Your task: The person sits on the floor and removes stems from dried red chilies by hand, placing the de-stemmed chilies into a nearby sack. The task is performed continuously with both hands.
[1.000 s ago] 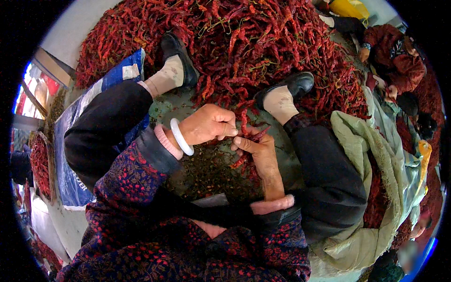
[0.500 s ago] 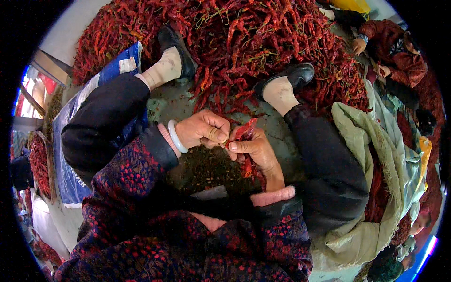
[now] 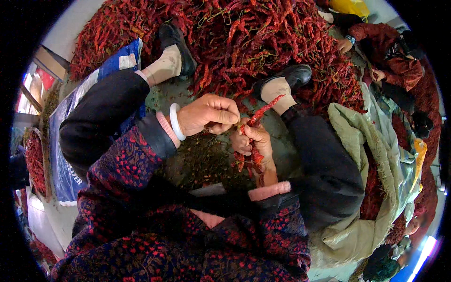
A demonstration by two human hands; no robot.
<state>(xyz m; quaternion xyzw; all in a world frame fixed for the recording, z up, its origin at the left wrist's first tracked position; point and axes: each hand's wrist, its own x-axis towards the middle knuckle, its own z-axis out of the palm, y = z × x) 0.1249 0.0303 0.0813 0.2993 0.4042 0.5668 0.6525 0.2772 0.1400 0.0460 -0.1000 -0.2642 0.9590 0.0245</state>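
Since the earlier frame, both hands have lifted slightly. Left hand (image 3: 209, 114) pinches together at the stem of a dried red chili (image 3: 263, 110) clamped in the right hand (image 3: 253, 141), above the chili pile (image 3: 244, 42).

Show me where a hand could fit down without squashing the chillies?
The bare floor between the left shoe and the left hand is one gap; another lies beside the right leg. Ahead, the chilli pile is packed. The right hand holds chillies.

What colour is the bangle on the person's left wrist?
White, a plain smooth bangle, best seen in the head view beside the left hand.
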